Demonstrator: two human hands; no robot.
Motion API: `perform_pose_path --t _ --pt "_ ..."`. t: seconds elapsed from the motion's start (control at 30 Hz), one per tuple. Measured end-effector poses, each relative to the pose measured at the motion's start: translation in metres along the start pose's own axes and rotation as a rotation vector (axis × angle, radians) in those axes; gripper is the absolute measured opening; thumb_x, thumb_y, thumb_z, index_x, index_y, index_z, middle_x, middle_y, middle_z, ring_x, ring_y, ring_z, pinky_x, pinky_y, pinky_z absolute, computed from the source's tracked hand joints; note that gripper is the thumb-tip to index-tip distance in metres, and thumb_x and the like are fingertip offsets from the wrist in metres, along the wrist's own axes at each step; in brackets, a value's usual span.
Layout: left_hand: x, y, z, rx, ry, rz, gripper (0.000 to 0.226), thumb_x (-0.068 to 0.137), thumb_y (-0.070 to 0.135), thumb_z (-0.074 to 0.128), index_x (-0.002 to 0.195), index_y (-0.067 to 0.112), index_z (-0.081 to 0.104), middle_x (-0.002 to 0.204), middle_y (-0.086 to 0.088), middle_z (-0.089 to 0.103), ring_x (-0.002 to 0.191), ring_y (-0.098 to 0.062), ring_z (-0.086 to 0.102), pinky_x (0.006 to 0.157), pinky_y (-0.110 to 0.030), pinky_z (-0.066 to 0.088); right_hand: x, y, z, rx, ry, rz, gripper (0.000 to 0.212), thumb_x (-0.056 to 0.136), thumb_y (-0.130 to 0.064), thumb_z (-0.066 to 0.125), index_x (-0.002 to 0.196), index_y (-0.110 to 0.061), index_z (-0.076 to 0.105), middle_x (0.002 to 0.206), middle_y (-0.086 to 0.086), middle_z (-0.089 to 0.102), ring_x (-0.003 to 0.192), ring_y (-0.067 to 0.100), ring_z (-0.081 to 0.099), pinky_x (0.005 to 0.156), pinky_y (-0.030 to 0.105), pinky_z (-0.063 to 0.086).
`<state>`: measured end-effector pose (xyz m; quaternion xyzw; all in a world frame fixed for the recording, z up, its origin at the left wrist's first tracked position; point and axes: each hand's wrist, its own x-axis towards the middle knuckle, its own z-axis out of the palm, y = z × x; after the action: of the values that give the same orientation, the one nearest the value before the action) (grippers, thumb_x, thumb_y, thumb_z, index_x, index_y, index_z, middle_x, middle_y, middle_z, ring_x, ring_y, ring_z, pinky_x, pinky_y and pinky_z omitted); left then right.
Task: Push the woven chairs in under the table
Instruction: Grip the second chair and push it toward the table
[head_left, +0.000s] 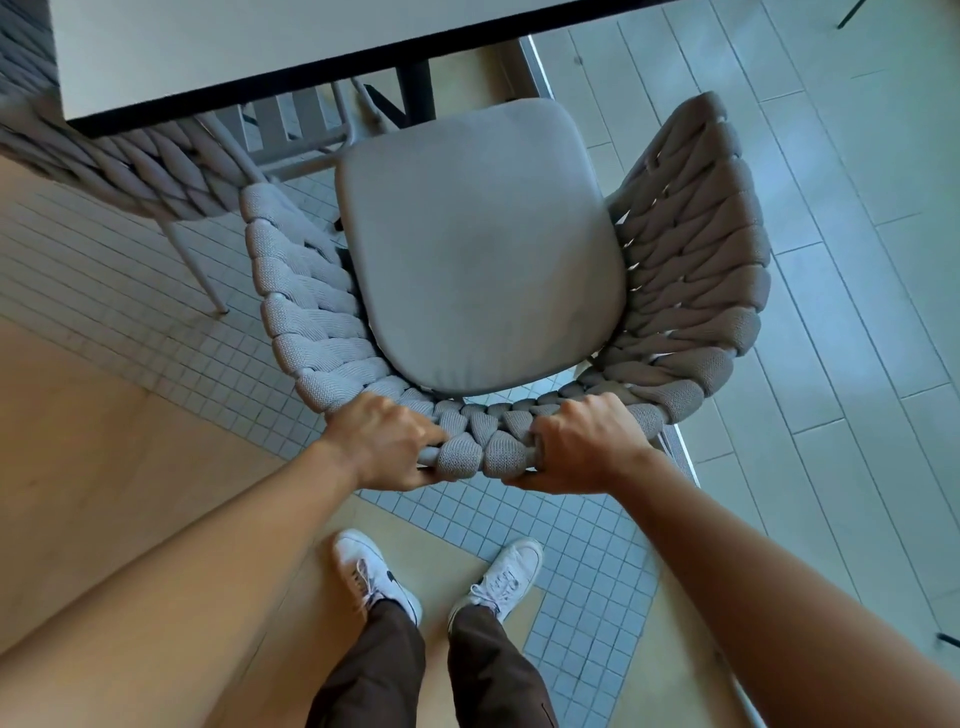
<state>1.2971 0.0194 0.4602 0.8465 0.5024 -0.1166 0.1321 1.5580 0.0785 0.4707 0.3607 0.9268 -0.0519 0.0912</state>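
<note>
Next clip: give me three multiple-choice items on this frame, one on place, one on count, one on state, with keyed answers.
1. Where do both hands grip the grey woven chair?
A. top of its backrest
B. seat cushion
C. front legs

2. How many woven chairs show?
A. one
B. two
C. four

3. How far in is the gripped chair?
A. fully under
B. mostly out
C. tipped over

Answers:
1 A: left hand and right hand clasp the back rim.
2 B: a second woven chair stands at left.
3 B: its grey seat cushion lies almost wholly clear of the white black-edged table.
</note>
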Motion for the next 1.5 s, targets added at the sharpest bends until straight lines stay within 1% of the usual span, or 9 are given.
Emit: perform_pose_path --t 0.13,0.4,0.67,0.83,1.0,1.13,1.23,1.37,1.5 --pt "0.002 0.008 0.004 0.007 0.035 -0.054 0.064 0.079 0.081 0.034 0.117 0.041 0.066 0.104 0.015 0.074 0.084 -0.017 0.071 0.070 -0.029 0.050 0.000 0.007 0.002 -0.007 -0.020 -0.031 0.075 0.069 -0.095 0.036 0.063 -0.026 0.064 0.054 -0.009 0.058 0.043 0.019 0.040 0.050 0.024 0.030" --pt "0.006 0.016 0.001 0.012 0.057 -0.116 0.066 0.074 0.087 0.037 0.109 0.042 0.070 0.095 0.016 0.074 0.078 -0.016 0.071 0.065 -0.028 0.045 0.001 0.017 -0.001 -0.023 -0.076 -0.085 0.084 0.068 -0.097 0.023 0.076 -0.026 0.068 0.066 -0.009 0.064 0.059 0.018 0.063 0.054 0.026 0.035" --pt "0.003 0.025 0.000 -0.003 0.062 -0.117 0.075 0.073 0.091 0.030 0.117 0.044 0.069 0.104 0.016 0.075 0.082 -0.016 0.072 0.065 -0.028 0.047 -0.006 0.017 -0.005 -0.028 -0.125 -0.086 0.079 0.072 -0.096 0.036 0.083 -0.025 0.068 0.079 -0.005 0.068 0.071 0.022 0.066 0.061 0.028 0.041" --pt "0.006 0.020 0.000 -0.002 0.044 -0.133 0.082 0.070 0.090 0.019 0.111 0.042 0.071 0.098 0.015 0.076 0.076 -0.016 0.071 0.063 -0.028 0.048 0.001 0.020 -0.006 -0.033 -0.131 -0.126 0.077 0.073 -0.094 0.036 0.083 -0.025 0.067 0.080 -0.005 0.067 0.069 0.021 0.065 0.060 0.027 0.041" --pt "0.010 0.018 0.001 0.033 0.016 -0.145 0.076 0.071 0.090 0.027 0.112 0.043 0.070 0.098 0.015 0.075 0.077 -0.016 0.071 0.065 -0.029 0.049 0.004 0.025 -0.002 -0.080 -0.125 -0.134 0.078 0.073 -0.095 0.033 0.081 -0.025 0.068 0.076 -0.007 0.066 0.064 0.019 0.062 0.058 0.027 0.037" --pt "0.008 0.023 0.000 0.014 0.013 -0.180 0.068 0.073 0.088 0.043 0.117 0.043 0.068 0.105 0.015 0.074 0.086 -0.017 0.072 0.071 -0.031 0.052 0.001 0.023 -0.001 -0.089 -0.141 -0.110 0.077 0.073 -0.095 0.036 0.084 -0.026 0.068 0.077 -0.008 0.067 0.065 0.018 0.062 0.058 0.027 0.039" --pt "0.004 0.028 -0.006 -0.042 -0.016 -0.227 0.080 0.071 0.092 0.045 0.134 0.044 0.057 0.121 0.013 0.070 0.104 -0.020 0.068 0.084 -0.035 0.050 0.000 0.019 -0.002 -0.026 -0.259 -0.036 0.075 0.071 -0.096 0.042 0.091 -0.028 0.065 0.086 -0.007 0.068 0.074 0.018 0.063 0.063 0.029 0.044" --pt "-0.009 0.036 -0.019 -0.097 -0.090 -0.209 0.093 0.073 0.093 0.037 0.149 0.039 0.039 0.146 0.010 0.053 0.135 -0.015 0.047 0.118 -0.037 0.024 -0.006 0.008 -0.014 0.192 -0.421 0.062 0.090 0.071 -0.099 0.031 0.120 -0.029 0.060 0.115 -0.002 0.069 0.106 0.024 0.063 0.092 0.043 0.044" --pt "-0.025 0.040 -0.032 -0.157 -0.121 -0.204 0.093 0.079 0.090 0.029 0.153 0.034 0.032 0.155 0.006 0.042 0.145 -0.017 0.033 0.124 -0.041 0.013 -0.015 -0.005 -0.033 0.248 -0.444 0.063 0.101 0.076 -0.096 0.020 0.142 -0.026 0.050 0.141 0.001 0.058 0.130 0.026 0.051 0.111 0.049 0.030"
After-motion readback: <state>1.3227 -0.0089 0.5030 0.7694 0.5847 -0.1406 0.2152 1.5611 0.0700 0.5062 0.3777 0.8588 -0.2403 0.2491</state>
